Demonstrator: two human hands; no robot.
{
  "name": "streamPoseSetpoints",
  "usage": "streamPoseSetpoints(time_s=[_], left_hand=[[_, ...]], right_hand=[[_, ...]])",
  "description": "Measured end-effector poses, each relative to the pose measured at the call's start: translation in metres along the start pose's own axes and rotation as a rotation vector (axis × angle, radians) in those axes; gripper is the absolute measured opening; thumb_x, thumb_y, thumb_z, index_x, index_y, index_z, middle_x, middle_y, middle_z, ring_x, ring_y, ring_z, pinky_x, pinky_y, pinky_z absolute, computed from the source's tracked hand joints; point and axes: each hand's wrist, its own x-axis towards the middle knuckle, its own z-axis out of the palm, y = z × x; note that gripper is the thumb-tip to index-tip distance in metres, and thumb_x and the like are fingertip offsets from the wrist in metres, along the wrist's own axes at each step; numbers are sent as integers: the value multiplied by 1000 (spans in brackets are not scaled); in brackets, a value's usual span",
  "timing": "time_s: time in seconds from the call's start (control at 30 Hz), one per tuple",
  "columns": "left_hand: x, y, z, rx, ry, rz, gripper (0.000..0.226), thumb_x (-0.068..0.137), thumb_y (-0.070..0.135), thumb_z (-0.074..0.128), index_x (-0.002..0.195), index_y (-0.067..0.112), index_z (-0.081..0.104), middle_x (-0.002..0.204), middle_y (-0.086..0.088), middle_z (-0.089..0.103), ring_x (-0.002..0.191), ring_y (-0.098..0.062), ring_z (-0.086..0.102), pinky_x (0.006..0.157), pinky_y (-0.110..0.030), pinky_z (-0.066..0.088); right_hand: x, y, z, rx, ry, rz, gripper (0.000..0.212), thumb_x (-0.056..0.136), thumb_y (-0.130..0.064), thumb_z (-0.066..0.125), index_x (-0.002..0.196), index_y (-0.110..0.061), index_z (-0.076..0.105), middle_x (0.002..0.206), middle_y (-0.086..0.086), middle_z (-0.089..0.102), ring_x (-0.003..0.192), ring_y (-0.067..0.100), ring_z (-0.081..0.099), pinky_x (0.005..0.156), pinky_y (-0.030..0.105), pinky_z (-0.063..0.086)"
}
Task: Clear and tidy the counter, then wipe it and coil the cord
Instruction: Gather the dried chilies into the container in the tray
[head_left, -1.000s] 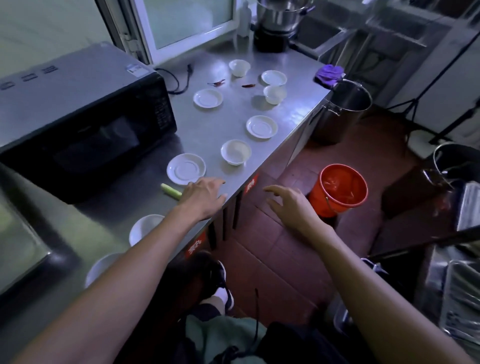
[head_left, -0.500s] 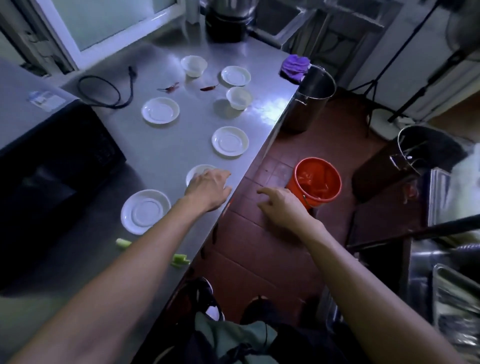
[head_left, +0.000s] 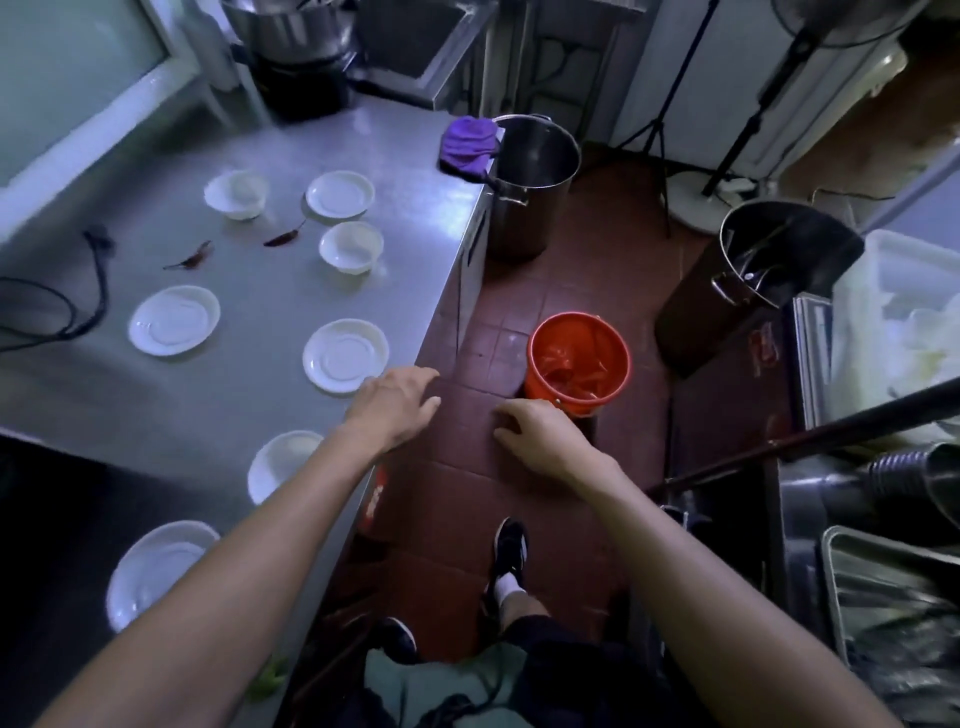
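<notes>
We are standing beside a long steel bench (head_left: 249, 405) that is running away from us along the left, with a window frame (head_left: 104, 130) behind it and a dark red tiled floor (head_left: 467, 499) on the right. White saucers are lying across the bench: one near the edge (head_left: 345, 355), one further left (head_left: 174, 319), one at the far end (head_left: 340, 194) and one close to us (head_left: 156, 566). Small bowls are sitting among them, one at the back (head_left: 237, 193), one beside the far saucer (head_left: 350, 247) and one partly hidden by our left arm (head_left: 283, 462). Two dried chillies (head_left: 283, 238) are lying between the far bowls, each slanting with its thin stem towards the upper right. The black cord (head_left: 78, 306) is lying uncoiled at the left edge of the view, its plug end pointing away from us toward the window. A purple cloth (head_left: 470, 145) is bunched on the far right corner of the bench, touching a tall steel pot (head_left: 535, 182) standing on the floor. An orange bucket (head_left: 577, 364) is sitting on the tiles near the bench.

Our left hand (head_left: 395, 402) is hovering at the bench edge just beside the near-edge saucer, fingers relaxed and holding nothing. Our right hand (head_left: 540, 436) is hanging over the floor near the bucket, fingers loosely curled and empty.
</notes>
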Motion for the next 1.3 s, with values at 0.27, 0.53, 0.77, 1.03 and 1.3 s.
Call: streamPoseSetpoints(time_s=[0.27,0.53,0.77,1.03,1.3], left_hand=[[82,38,-41,63,7,-93,48,100,44,47,144,27,45,143,-6,54,129,-30,51,103,-42,42],[110,34,-47,20,35,-202,48,100,45,47,144,25,47,143,-5,55,128,-29,52,104,-41,42],[127,-7,-41,-89,48,-293,46,100,40,47,143,24,49,144,-3,54,130,-27,51,103,-41,43],[166,-81,-46,-209,110,-402,43,98,42,46,139,28,51,140,2,56,125,-27,54,95,-39,43],[180,-170,-63,-332,225,-534,38,97,38,50,132,24,57,134,-1,60,122,-27,55,97,-39,46]], right_hand=[[72,56,-84,46,69,-90,34,96,-26,57,129,-20,63,133,7,63,123,32,56,99,47,48],[126,71,-114,51,86,-195,29,85,-13,67,114,-10,70,118,10,70,113,30,63,94,40,51],[181,62,-106,67,81,-248,38,85,-16,71,123,-12,67,124,7,69,117,25,61,98,36,49],[270,2,-103,11,-10,-297,37,86,-15,68,123,-15,69,122,4,69,111,22,63,95,32,47],[363,-85,-111,-35,-30,-426,32,92,-25,68,124,-21,67,117,0,67,81,14,55,76,24,40]])
